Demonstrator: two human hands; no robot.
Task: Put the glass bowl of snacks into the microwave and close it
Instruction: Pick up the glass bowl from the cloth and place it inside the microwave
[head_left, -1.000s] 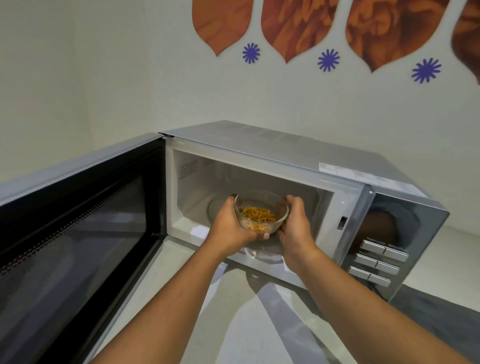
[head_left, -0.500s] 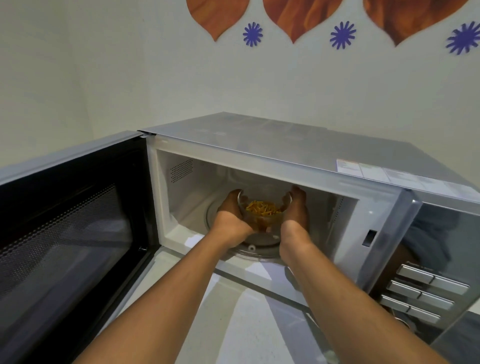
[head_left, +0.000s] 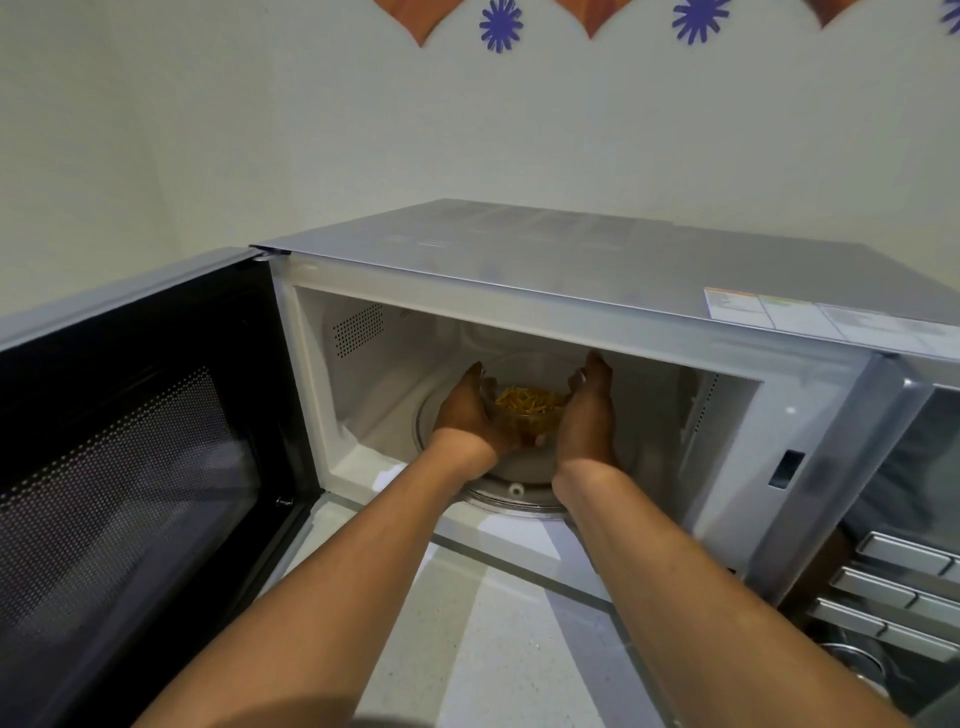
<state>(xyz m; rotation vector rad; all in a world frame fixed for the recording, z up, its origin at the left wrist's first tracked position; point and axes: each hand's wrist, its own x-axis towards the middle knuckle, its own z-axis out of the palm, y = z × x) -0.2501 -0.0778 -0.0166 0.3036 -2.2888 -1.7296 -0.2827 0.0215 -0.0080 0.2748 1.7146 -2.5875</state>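
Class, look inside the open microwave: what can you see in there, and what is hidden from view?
Inside the microwave, the glass bowl of snacks sits over the glass turntable, cupped by the left hand and right hand. The hands hide the bowl's sides and base, so contact with the turntable is unclear.

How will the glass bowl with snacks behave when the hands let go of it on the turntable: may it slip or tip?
The glass bowl looks rigid and probably slippery, as both the left hand and the right hand cup it. Its snacks look loose and light, so it likely weighs little. On the smooth turntable it may slide rather than tip.
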